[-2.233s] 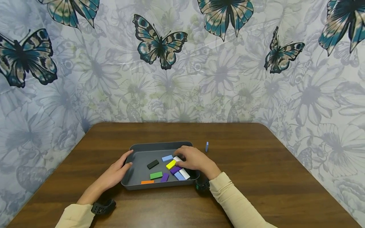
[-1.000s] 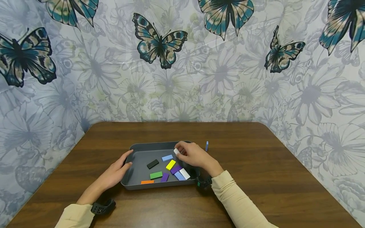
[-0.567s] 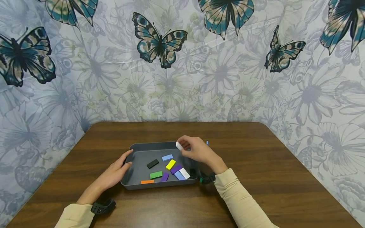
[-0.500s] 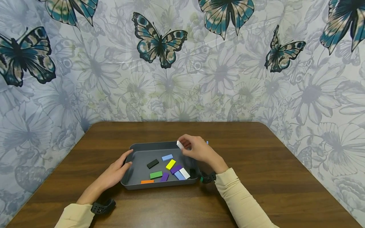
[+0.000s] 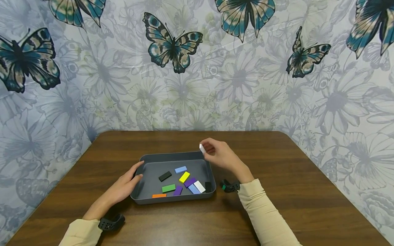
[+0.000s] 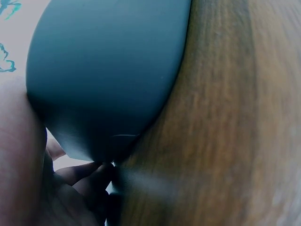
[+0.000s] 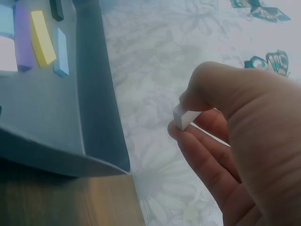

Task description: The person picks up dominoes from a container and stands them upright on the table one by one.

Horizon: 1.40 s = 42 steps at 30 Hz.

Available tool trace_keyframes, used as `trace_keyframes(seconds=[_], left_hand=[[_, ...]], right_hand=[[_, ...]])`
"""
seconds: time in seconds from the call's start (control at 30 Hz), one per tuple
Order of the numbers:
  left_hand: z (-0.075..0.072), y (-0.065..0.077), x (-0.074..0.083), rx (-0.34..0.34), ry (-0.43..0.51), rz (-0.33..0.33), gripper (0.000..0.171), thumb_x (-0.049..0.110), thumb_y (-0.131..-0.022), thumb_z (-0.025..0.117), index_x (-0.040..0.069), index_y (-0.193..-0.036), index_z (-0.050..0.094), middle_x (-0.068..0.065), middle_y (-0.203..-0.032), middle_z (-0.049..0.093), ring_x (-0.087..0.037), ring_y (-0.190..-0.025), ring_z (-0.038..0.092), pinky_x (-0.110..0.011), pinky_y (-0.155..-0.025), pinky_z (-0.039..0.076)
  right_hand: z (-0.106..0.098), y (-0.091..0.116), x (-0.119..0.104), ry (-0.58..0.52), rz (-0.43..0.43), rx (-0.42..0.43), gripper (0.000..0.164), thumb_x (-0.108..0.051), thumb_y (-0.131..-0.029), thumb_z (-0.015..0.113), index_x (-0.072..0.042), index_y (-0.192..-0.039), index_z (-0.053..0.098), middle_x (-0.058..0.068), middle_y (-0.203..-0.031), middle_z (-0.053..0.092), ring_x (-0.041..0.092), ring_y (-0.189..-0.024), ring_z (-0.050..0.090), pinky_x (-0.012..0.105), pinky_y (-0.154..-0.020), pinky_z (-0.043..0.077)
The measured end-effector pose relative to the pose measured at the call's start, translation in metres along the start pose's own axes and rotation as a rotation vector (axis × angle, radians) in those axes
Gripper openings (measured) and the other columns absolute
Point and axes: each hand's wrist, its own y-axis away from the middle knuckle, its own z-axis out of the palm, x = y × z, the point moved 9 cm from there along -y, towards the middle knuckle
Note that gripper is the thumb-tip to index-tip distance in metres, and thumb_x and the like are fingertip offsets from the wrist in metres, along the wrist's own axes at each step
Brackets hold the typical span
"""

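Note:
My right hand [image 5: 223,155] pinches a small white block [image 5: 201,148] between thumb and fingertips, over the far right corner of the grey tray [image 5: 147,174]. In the right wrist view, the white block [image 7: 186,117] shows one end. My left hand [image 5: 123,186] holds the tray's left side, thumb at the rim and fingers along the outer wall. Inside lie a yellow block [image 5: 184,177], a green block [image 5: 168,188], an orange block [image 5: 159,196], a light blue block [image 5: 180,169], a dark block [image 5: 165,176] and several others, among them another white block [image 5: 199,187].
The tray stands on a brown wooden table [image 5: 292,191], whose far edge runs along a wall hanging [image 5: 240,82] printed with butterflies and flowers. A dark wristband is on each wrist, the left wristband [image 5: 111,223] close over the table.
My right hand has lifted the white block from among the others and carried it up and right to the tray's far corner. It now covers the upright blue block beyond. My left hand stays put.

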Motion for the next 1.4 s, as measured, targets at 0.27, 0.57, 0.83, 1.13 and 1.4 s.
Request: trace_keyframes(seconds=[0.27, 0.57, 0.83, 1.13, 1.4], left_hand=[[0.000, -0.001, 0.000, 0.005, -0.006, 0.000, 0.061, 0.031, -0.111, 0.042, 0.013, -0.165, 0.019, -0.028, -0.168, 0.020, -0.051, -0.151, 0.026, -0.071, -0.115, 0.028], [0.001, 0.000, -0.001, -0.005, 0.004, -0.011, 0.062, 0.032, -0.111, 0.042, 0.013, -0.165, 0.018, -0.027, -0.168, 0.019, -0.051, -0.151, 0.026, -0.071, -0.114, 0.030], [0.001, -0.001, -0.001, 0.000, 0.002, -0.006, 0.062, 0.032, -0.111, 0.042, 0.013, -0.165, 0.018, -0.027, -0.168, 0.020, -0.051, -0.151, 0.026, -0.072, -0.114, 0.029], [0.001, -0.001, -0.002, 0.000, 0.003, -0.006, 0.062, 0.032, -0.111, 0.042, 0.014, -0.165, 0.018, -0.027, -0.168, 0.020, -0.051, -0.151, 0.026, -0.072, -0.114, 0.029], [0.000, -0.001, -0.001, 0.000, 0.005, -0.008, 0.062, 0.032, -0.111, 0.042, 0.014, -0.165, 0.019, -0.027, -0.168, 0.020, -0.051, -0.151, 0.027, -0.071, -0.114, 0.029]], right_hand=[[-0.013, 0.004, 0.012, -0.006, 0.031, 0.012, 0.033, -0.006, -0.093, 0.072, -0.009, -0.125, 0.065, 0.003, -0.110, 0.074, 0.018, -0.101, 0.072, 0.036, -0.091, 0.059], [-0.029, 0.009, 0.030, -0.012, 0.095, 0.035, 0.033, -0.006, -0.094, 0.071, -0.008, -0.126, 0.063, 0.010, -0.112, 0.074, 0.025, -0.104, 0.072, 0.045, -0.094, 0.058], [-0.043, 0.014, 0.047, 0.007, 0.135, 0.091, 0.033, -0.006, -0.094, 0.072, -0.008, -0.124, 0.062, 0.010, -0.114, 0.072, 0.026, -0.104, 0.072, 0.041, -0.092, 0.059], [-0.055, 0.023, 0.062, 0.001, 0.147, 0.111, 0.034, -0.004, -0.094, 0.070, -0.006, -0.126, 0.060, 0.014, -0.117, 0.070, 0.029, -0.107, 0.072, 0.042, -0.093, 0.059], [-0.059, 0.030, 0.079, 0.027, 0.206, 0.104, 0.029, -0.009, -0.096, 0.070, -0.006, -0.125, 0.063, 0.011, -0.115, 0.071, 0.029, -0.108, 0.069, 0.047, -0.096, 0.056]])
